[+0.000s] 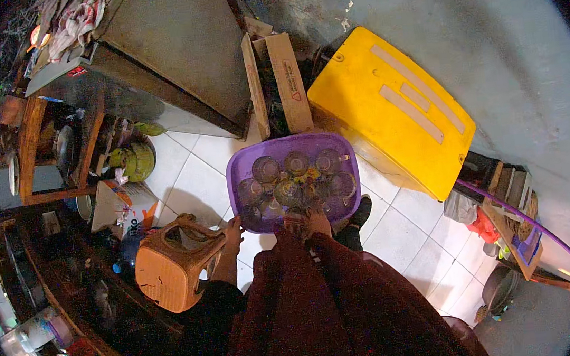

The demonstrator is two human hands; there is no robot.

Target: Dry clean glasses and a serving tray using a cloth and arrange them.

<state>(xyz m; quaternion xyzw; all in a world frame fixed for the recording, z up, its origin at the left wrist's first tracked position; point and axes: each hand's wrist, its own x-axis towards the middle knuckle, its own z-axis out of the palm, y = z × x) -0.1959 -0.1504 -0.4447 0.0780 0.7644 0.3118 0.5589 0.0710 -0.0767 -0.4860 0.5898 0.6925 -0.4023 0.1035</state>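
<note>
A purple plastic basin sits low before me. Several glass cups, among them a glass mug, lie in it with small yellow pieces between them. My left hand is at the basin's near rim, its fingers blurred. Close beside it, my right hand reaches over the same rim towards the nearest glasses. Whether either hand grips a glass or the rim cannot be made out. Another person's hand, from a dark sleeve on the left, is at the basin's left near corner.
An orange plastic stool stands at the left, near a wooden rack. Behind the basin are cardboard pieces and a large dark cabinet. A yellow-lidded box stands right of it. A dark shoe is on the tiled floor.
</note>
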